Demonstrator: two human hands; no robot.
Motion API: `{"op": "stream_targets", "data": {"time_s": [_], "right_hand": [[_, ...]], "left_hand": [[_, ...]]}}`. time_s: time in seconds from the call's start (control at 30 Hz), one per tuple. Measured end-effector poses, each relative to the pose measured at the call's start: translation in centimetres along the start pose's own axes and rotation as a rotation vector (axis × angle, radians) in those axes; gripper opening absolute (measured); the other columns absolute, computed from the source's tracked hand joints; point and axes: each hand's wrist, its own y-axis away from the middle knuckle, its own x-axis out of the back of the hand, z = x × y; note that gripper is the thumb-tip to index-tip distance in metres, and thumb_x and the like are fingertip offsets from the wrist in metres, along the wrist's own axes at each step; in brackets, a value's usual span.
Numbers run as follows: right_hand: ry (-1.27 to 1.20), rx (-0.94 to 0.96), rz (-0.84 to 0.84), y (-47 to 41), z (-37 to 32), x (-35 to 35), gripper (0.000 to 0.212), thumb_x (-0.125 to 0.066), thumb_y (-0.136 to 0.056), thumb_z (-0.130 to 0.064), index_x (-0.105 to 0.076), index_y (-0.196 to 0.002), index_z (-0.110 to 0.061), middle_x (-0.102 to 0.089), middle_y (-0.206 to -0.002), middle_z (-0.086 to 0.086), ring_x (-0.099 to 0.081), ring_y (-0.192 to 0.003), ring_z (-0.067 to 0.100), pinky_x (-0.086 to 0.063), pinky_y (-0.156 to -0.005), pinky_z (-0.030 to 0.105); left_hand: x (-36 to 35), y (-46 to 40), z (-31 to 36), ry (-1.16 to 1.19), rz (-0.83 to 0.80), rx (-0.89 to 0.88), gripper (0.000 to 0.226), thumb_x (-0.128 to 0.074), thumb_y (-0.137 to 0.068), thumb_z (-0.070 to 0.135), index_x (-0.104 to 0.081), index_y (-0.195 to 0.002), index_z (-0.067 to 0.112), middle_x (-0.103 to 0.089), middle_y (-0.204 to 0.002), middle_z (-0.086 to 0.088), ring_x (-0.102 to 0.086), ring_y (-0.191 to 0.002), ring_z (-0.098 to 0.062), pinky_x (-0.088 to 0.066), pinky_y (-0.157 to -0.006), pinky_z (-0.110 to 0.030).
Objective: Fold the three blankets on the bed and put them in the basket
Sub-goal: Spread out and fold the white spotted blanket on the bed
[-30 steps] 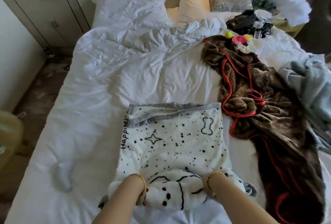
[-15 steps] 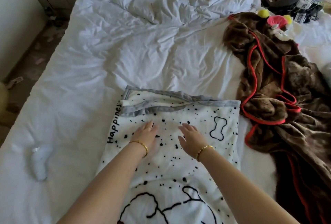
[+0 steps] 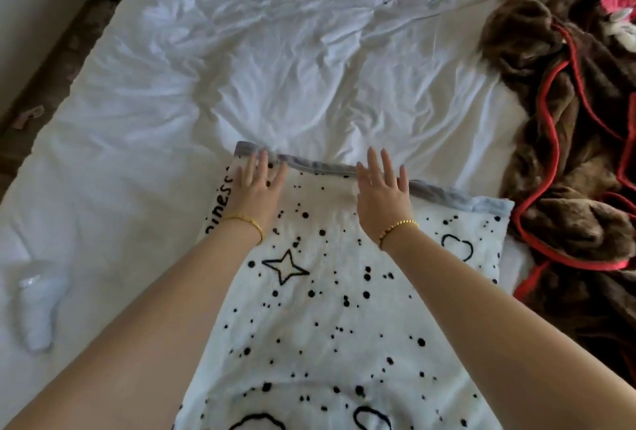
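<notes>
Both our hands slid up to the spotted blanket (image 3: 330, 309) far edge; left hand (image 3: 256, 189) and right hand (image 3: 380, 195) flat, fingers straight.

A bedroom at home: a big bed (image 3: 241, 85) with crumpled white sheets, soft blankets (image 3: 344, 309) and toys (image 3: 616, 3).

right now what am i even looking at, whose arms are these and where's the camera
The camera is worn on a person's head and looks down at their own bare arms; there is no machine. The left hand and right hand lie flat, fingers straight, on a white blanket with black dots and a star, near its grey edge, on a bed with white covers. Neither hand holds anything. To the right lies a crumpled brown blanket with red trim. No basket is in view.
</notes>
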Motion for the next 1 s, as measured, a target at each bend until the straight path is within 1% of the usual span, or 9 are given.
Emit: {"op": "stream_targets", "data": {"time_s": [0.07,0.1,0.2,0.27,0.43,0.57,0.73,0.9,1.0], "right_hand": [[0.047,0.189,0.051,1.5,-0.6,-1.1,0.06,-0.037,-0.095,-0.019,-0.011,-0.149,-0.015,0.006,-0.157,0.007,0.017,-0.142,0.024,0.013,-0.112,0.046],[0.055,0.193,0.031,2.4,-0.5,-1.9,0.058,-0.034,-0.097,-0.024,-0.012,-0.149,-0.016,0.002,-0.158,0.005,0.013,-0.144,0.022,0.014,-0.112,0.044],[-0.12,-0.302,-0.088,5.9,1.2,-3.6,0.056,-0.019,-0.099,-0.037,-0.005,-0.15,-0.018,0.003,-0.158,-0.001,0.01,-0.145,0.018,0.011,-0.114,0.046],[-0.163,-0.472,-0.122,9.3,1.5,-4.5,0.057,-0.017,-0.098,-0.038,0.0,-0.15,-0.019,0.006,-0.158,-0.001,0.009,-0.145,0.02,0.006,-0.116,0.047],[-0.396,-0.602,-0.221,17.3,-3.3,-5.2,0.059,-0.016,-0.099,-0.042,0.004,-0.149,-0.019,0.011,-0.157,0.001,0.012,-0.145,0.02,0.003,-0.117,0.042],[-0.366,-0.531,-0.149,23.5,-7.9,-5.6,0.053,-0.013,-0.1,-0.04,-0.003,-0.149,-0.023,0.005,-0.158,0.001,0.006,-0.145,0.02,0.0,-0.116,0.042],[-0.152,-0.336,-0.146,31.7,-11.9,-6.3,0.057,-0.014,-0.098,-0.045,-0.011,-0.149,-0.021,-0.006,-0.158,0.001,0.0,-0.146,0.02,0.005,-0.114,0.041],[-0.003,-0.215,-0.186,35.7,-13.5,-5.7,0.075,-0.013,-0.092,-0.059,-0.05,-0.133,-0.008,-0.047,-0.14,0.012,-0.044,-0.13,0.031,-0.038,-0.099,0.059],[0.049,-0.117,-0.246,36.9,-13.1,-5.9,0.087,-0.031,-0.081,-0.071,-0.036,-0.142,-0.009,-0.035,-0.148,0.016,-0.032,-0.136,0.034,-0.028,-0.105,0.061]], "left_hand": [[-1.6,2.3,0.6,-0.02,0.031,-0.217,0.07,-0.04,-0.096,0.016,0.003,-0.149,0.026,0.015,-0.156,-0.011,0.013,-0.144,-0.029,0.007,-0.114,-0.042],[-2.3,3.4,0.3,-0.02,-0.023,-0.225,0.062,-0.032,-0.099,0.029,0.005,-0.149,0.027,0.016,-0.156,-0.007,0.015,-0.144,-0.026,0.01,-0.114,-0.04],[-3.6,6.5,-1.8,0.029,-0.204,0.021,0.058,-0.01,-0.097,0.048,0.012,-0.148,0.03,0.021,-0.156,0.0,0.019,-0.143,-0.02,0.01,-0.115,-0.042],[-3.5,8.1,-2.7,0.01,-0.213,0.078,0.059,-0.009,-0.097,0.049,0.011,-0.148,0.027,0.019,-0.156,-0.002,0.018,-0.144,-0.021,0.01,-0.115,-0.043],[-2.0,13.2,-0.3,0.022,-0.278,-0.181,0.063,-0.017,-0.098,0.047,0.013,-0.148,0.025,0.02,-0.155,-0.007,0.014,-0.145,-0.025,0.003,-0.117,-0.045],[-4.3,22.3,1.5,-0.002,-0.397,-0.509,0.065,-0.014,-0.096,0.053,0.019,-0.146,0.029,0.026,-0.154,-0.001,0.02,-0.143,-0.024,0.006,-0.115,-0.048],[-7.6,29.4,0.2,-0.011,-0.417,-0.427,0.075,-0.008,-0.088,0.067,0.036,-0.134,0.029,0.036,-0.149,-0.002,0.031,-0.139,-0.024,0.019,-0.109,-0.048],[-8.1,30.3,-1.0,-0.126,-0.449,-0.515,0.108,-0.015,-0.067,0.089,0.03,-0.141,0.024,0.042,-0.144,-0.006,0.035,-0.136,-0.027,0.019,-0.109,-0.051],[-7.7,30.6,-1.6,-0.192,-0.46,-0.579,0.12,-0.032,-0.062,0.09,0.033,-0.139,0.024,0.045,-0.139,-0.006,0.036,-0.134,-0.027,0.013,-0.11,-0.055]]}}
